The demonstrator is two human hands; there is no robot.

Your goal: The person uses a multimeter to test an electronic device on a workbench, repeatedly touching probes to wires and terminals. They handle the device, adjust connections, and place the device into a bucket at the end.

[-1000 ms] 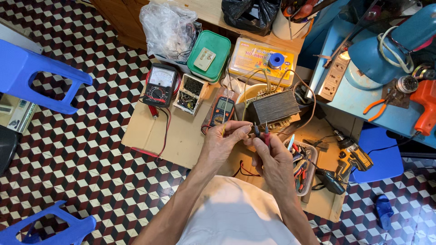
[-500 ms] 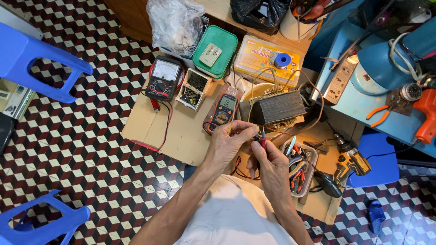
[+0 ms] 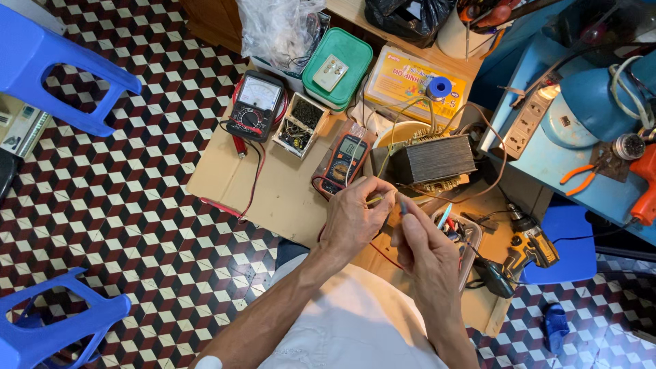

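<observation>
My left hand [image 3: 355, 215] pinches a thin yellowish wire end [image 3: 377, 199] over a sheet of cardboard [image 3: 273, 191] on the floor. My right hand [image 3: 427, 249] holds a small blue-grey-handled tool [image 3: 402, 203] upright, its tip close to the left fingers. Just beyond the hands sit a dark laminated transformer [image 3: 432, 160] with loose wires and an orange digital multimeter [image 3: 346, 157] with red leads.
An analog meter [image 3: 256, 106], a small parts box [image 3: 301, 123], a green lidded box [image 3: 337, 68], a yellow case [image 3: 413, 82] and a tool tray [image 3: 458, 236] ring the cardboard. A cordless drill [image 3: 526, 246] lies right. Blue plastic stools [image 3: 61, 68] stand on the patterned tile floor.
Both hands stay together over the cardboard, shifting only slightly. The view has tilted, so everything sits a little lower in frame.
</observation>
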